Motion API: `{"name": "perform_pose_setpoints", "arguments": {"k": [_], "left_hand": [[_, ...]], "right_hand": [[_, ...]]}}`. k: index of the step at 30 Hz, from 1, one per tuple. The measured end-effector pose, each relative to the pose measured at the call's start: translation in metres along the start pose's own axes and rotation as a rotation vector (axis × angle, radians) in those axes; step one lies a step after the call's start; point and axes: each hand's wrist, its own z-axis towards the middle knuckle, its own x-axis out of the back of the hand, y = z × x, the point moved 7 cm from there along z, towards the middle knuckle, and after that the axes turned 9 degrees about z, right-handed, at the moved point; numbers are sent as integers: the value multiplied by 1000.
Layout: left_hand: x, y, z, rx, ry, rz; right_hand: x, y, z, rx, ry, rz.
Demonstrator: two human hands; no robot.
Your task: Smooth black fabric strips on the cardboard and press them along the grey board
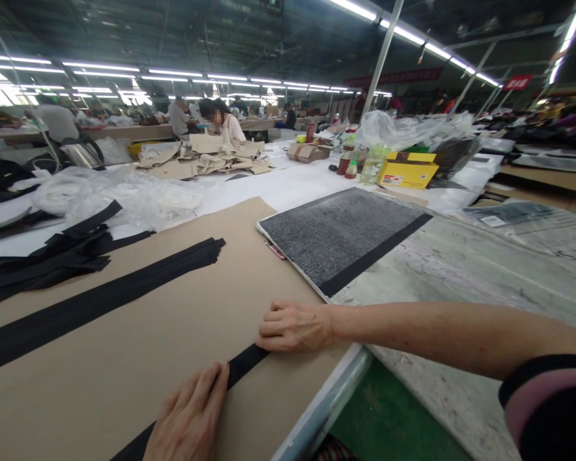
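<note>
A narrow black fabric strip [246, 362] runs diagonally over the tan board [182, 339] in front of me. My left hand [188, 410] lies flat across it, fingers stretched out and pressing down. At the strip's far end my right hand [295, 326] is closed, its curled fingers on the material and its fingertips hidden. Beyond the hands, a wider stack of black strips [105, 298] lies on the same board. To the upper right rests a dark grey textured panel [340, 227] with a plain black strip [377, 256] along its near edge.
Loose black strips [43, 259] lie in a pile at left, near crumpled clear plastic [120, 195]. A small pink-handled tool [275, 250] sits beside the panel. Further back are tan cut pieces [211, 153], bottles [351, 168] and a yellow box [408, 171]. Other people sit beyond.
</note>
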Motion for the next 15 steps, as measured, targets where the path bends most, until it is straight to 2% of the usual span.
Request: {"name": "perform_pose_setpoints", "arguments": {"k": [4, 9, 15], "left_hand": [[0, -7, 9, 31, 41, -82], [0, 8, 20, -14, 53, -238], [-3, 16, 24, -15, 10, -276]], "right_hand": [[0, 0, 0, 5, 2, -1], [0, 0, 0, 8, 1, 5], [0, 6, -10, 16, -9, -12]]}}
